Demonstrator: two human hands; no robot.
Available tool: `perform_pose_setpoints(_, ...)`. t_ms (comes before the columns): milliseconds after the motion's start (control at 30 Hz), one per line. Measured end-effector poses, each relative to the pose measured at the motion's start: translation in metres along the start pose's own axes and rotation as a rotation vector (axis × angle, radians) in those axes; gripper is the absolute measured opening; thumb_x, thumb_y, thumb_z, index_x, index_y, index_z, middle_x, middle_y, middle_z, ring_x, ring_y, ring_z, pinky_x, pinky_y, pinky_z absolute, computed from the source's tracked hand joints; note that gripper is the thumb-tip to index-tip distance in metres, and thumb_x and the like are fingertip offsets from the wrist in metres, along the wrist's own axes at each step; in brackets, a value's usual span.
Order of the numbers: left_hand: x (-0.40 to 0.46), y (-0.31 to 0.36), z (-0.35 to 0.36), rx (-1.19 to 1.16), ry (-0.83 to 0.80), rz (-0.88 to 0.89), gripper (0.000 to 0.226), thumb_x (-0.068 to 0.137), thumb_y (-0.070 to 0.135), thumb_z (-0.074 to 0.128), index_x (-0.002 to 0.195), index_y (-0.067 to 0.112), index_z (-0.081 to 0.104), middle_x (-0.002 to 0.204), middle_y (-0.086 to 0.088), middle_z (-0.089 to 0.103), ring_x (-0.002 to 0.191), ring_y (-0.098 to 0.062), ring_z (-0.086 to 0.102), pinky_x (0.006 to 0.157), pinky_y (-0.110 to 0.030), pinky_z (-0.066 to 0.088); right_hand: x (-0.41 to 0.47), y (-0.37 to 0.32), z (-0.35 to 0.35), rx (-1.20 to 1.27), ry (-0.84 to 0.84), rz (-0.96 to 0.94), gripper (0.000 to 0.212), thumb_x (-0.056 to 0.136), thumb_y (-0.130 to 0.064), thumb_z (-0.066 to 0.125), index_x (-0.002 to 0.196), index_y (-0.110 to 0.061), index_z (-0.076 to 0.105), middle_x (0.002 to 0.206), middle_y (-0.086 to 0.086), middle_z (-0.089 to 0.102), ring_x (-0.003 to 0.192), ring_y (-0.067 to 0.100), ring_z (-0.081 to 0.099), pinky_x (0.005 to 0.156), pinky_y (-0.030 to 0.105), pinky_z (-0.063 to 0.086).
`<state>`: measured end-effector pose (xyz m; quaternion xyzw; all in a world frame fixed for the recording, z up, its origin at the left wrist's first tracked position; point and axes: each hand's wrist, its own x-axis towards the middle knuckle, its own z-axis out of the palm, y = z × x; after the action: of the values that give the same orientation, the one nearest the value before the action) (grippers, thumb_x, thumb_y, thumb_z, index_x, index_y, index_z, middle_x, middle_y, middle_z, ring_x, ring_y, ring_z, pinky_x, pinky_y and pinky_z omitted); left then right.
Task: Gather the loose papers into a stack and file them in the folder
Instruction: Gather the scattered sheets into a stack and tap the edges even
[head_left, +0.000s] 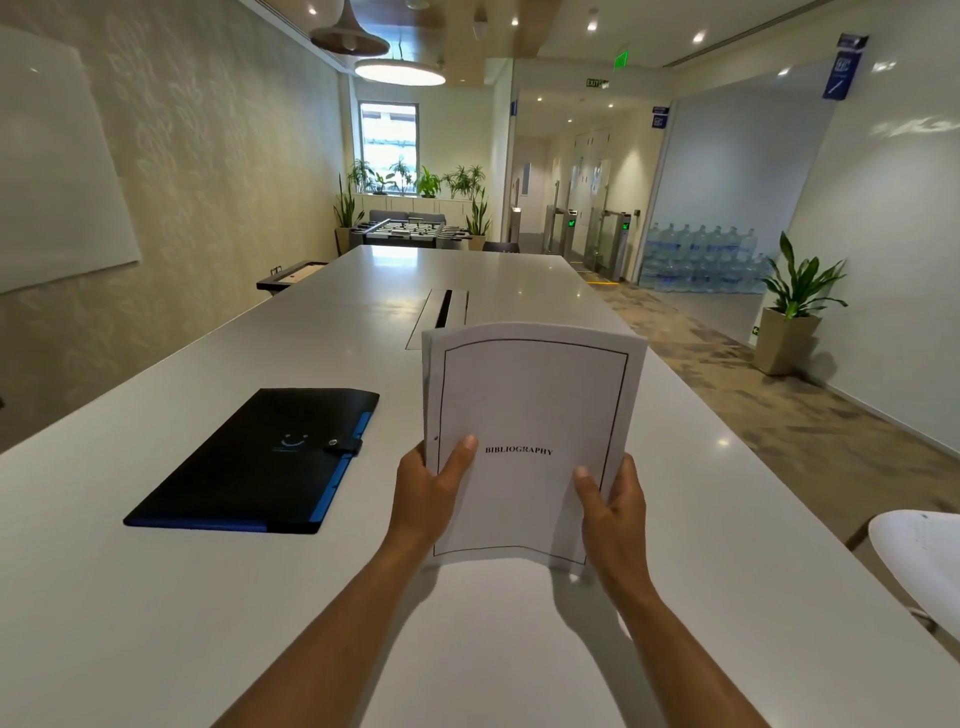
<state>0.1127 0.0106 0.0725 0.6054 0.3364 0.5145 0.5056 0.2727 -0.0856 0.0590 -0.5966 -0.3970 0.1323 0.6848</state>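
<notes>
Head view: I am looking down a long white bench (156, 597) in an office room. Both of the person's bare forearms reach forward from the bottom of the picture. The left hand (428, 486) and the right hand (615, 512) each hold one side of a stack of papers (530, 405), lifted above the bench and tilted up toward the camera. Each hand's grip is closed on the stack, thumb on the front sheet and the other fingers hidden behind. The front sheet has a thin black border and the word BIBLIOGRAPHY in its middle. At the top left corner the sheets behind stick out a little, so the edges are not quite square.

To the left of the stack, well apart from it, a black folder (254, 462) with a blue edge lies flat on the bench. Its strap is snapped across the blue side, so it looks shut.

I see no other loose sheets on the bench, so I judge the gathering done. Left to do, as far as I can tell: even the edges, open the folder, and slide the stack inside.
</notes>
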Motion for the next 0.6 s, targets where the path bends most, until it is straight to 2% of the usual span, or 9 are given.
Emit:
perform_pose_setpoints(33,0.001,0.001,0.000,0.023,0.013,0.005,0.022,0.088,0.035,0.061,0.108,0.025,0.060,0.102,0.004,0.068,0.095,-0.013,0.066,0.073,-0.020,0.057,0.001,0.000,0.000,-0.020,-0.008,-0.013,0.019,0.097,-0.015,0.053,0.114,-0.023,0.050,0.109,-0.012,0.062,0.096,-0.009,0.061,0.081,0.013,0.051)
perform_pose_setpoints(100,0.002,0.002,0.001,0.048,0.044,0.006,0.028,0.086,0.039,0.062,0.111,0.027,0.056,0.103,0.008,0.066,0.093,-0.009,0.064,0.075,-0.019,0.055,0.002,0.001,0.000,-0.053,-0.021,-0.027,0.018,0.097,-0.017,0.052,0.115,-0.021,0.050,0.109,-0.010,0.062,0.098,-0.006,0.061,0.083,0.015,0.052)
perform_pose_setpoints(233,0.004,0.004,0.002,0.090,0.080,0.033,0.028,0.086,0.039,0.063,0.110,0.028,0.053,0.100,0.017,0.062,0.094,-0.001,0.061,0.078,-0.016,0.051,0.007,-0.001,0.000,-0.121,0.013,-0.052,0.015,0.097,-0.018,0.052,0.112,-0.018,0.052,0.103,-0.007,0.062,0.097,0.007,0.062,0.087,0.033,0.054)
perform_pose_setpoints(333,0.009,0.006,0.002,0.155,0.101,0.019,0.033,0.087,0.045,0.060,0.105,0.019,0.050,0.098,0.014,0.060,0.094,-0.003,0.059,0.085,-0.021,0.047,0.015,-0.002,0.001,-0.175,0.031,-0.022,0.020,0.096,-0.019,0.053,0.116,-0.016,0.049,0.109,0.001,0.062,0.098,0.018,0.062,0.091,0.041,0.054)
perform_pose_setpoints(400,0.015,0.004,0.002,0.197,0.110,-0.027,0.046,0.089,0.049,0.055,0.122,0.017,0.051,0.116,0.003,0.061,0.110,-0.016,0.057,0.092,-0.027,0.044,0.019,0.000,0.002,-0.204,0.008,0.068,0.030,0.096,-0.020,0.054,0.124,-0.013,0.047,0.120,0.007,0.060,0.107,0.026,0.061,0.095,0.045,0.052)
perform_pose_setpoints(467,0.021,-0.001,0.002,0.312,0.096,-0.104,0.056,0.095,0.044,0.048,0.139,0.011,0.041,0.141,-0.009,0.049,0.130,-0.027,0.045,0.100,-0.033,0.037,0.023,0.005,0.003,-0.250,-0.029,0.129,0.033,0.096,-0.019,0.053,0.128,-0.012,0.046,0.120,0.006,0.059,0.105,0.024,0.059,0.092,0.038,0.051)
perform_pose_setpoints(533,0.027,-0.010,0.000,0.390,0.067,-0.167,0.054,0.099,0.039,0.043,0.143,0.008,0.037,0.145,-0.013,0.044,0.133,-0.030,0.042,0.102,-0.036,0.037,0.025,0.011,0.004,-0.309,-0.063,0.150,0.033,0.096,-0.015,0.052,0.128,-0.009,0.046,0.119,0.008,0.060,0.097,0.021,0.057,0.084,0.031,0.047)
perform_pose_setpoints(600,0.031,-0.021,-0.001,0.423,0.046,-0.224,0.051,0.100,0.036,0.040,0.143,0.008,0.036,0.143,-0.015,0.045,0.132,-0.031,0.043,0.102,-0.037,0.037,0.027,0.017,0.005,-0.374,-0.086,0.158,0.034,0.096,-0.014,0.052,0.129,-0.007,0.046,0.120,0.012,0.062,0.097,0.024,0.059,0.081,0.028,0.044)
